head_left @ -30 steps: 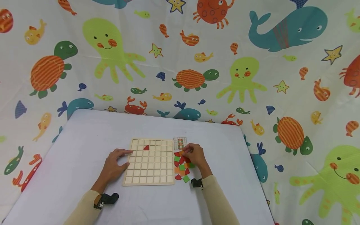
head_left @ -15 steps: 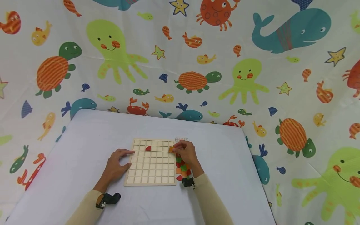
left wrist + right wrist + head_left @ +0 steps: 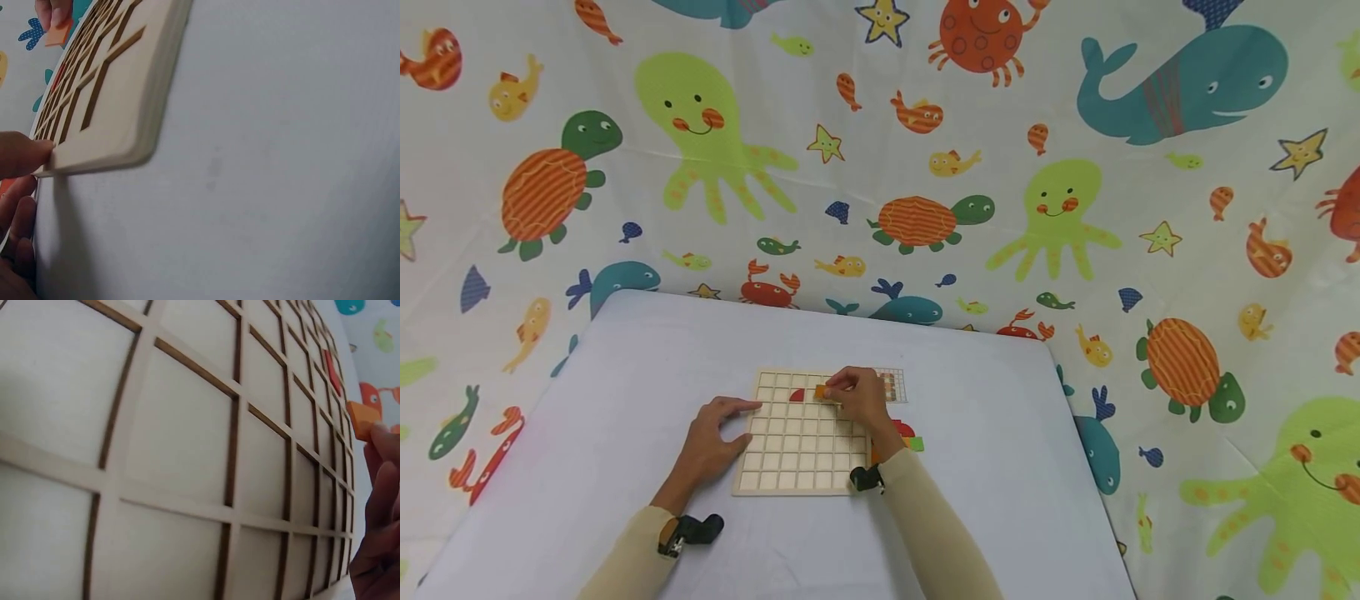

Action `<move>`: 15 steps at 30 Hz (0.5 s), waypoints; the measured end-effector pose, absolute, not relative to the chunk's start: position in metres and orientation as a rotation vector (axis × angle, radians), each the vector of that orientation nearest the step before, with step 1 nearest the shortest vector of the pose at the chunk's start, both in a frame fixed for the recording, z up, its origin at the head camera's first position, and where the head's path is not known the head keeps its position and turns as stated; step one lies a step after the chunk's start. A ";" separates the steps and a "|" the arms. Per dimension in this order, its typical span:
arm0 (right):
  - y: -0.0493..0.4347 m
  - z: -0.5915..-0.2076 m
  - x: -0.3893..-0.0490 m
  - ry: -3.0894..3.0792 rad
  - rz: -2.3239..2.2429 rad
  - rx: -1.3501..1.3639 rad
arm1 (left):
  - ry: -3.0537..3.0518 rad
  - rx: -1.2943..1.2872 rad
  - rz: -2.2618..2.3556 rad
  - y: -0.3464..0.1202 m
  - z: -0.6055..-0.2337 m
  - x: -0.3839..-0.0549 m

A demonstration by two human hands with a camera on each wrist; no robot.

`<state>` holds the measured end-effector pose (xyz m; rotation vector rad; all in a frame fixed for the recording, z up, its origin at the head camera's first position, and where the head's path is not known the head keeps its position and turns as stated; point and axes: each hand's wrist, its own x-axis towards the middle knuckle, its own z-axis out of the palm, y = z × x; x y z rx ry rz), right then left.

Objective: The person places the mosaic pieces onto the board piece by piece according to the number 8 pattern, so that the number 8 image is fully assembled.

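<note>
A wooden grid board point(image 3: 797, 479) lies on the white table. In one of its upper cells sits a red quarter-circle tile point(image 3: 797, 395). My right hand point(image 3: 861, 400) pinches an orange square tile point(image 3: 822, 391) by its edge, just right of the red one. In the right wrist view this orange tile point(image 3: 364, 420) is tilted close over the board's far cells. At the board's left edge rests my left hand point(image 3: 707, 442), thumb and index finger spread apart. The left wrist view shows one fingertip point(image 3: 37, 150) on the wooden rim.
Loose tiles lie right of the board, partly hidden by the right forearm; a green one point(image 3: 916, 444) shows. A small card with a printed grid point(image 3: 895, 386) lies behind the right hand. A patterned sea-animal cloth point(image 3: 925, 167) hangs behind the table.
My right hand has picked up the orange tile from the loose pieces and carried it left over the board, toward the red tile. The left hand has stayed at the board's edge.
</note>
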<state>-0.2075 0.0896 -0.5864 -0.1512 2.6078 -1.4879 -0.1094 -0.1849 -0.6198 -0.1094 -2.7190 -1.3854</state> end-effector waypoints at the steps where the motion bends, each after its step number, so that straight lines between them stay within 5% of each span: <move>1: 0.087 -0.587 -0.208 2.624 -1.463 -0.145 | -2.715 -0.113 -1.385 -0.185 -0.620 -0.110; 15: 0.066 -0.585 -0.206 2.688 -1.276 -0.083 | -2.710 -0.126 -1.368 -0.185 -0.622 -0.110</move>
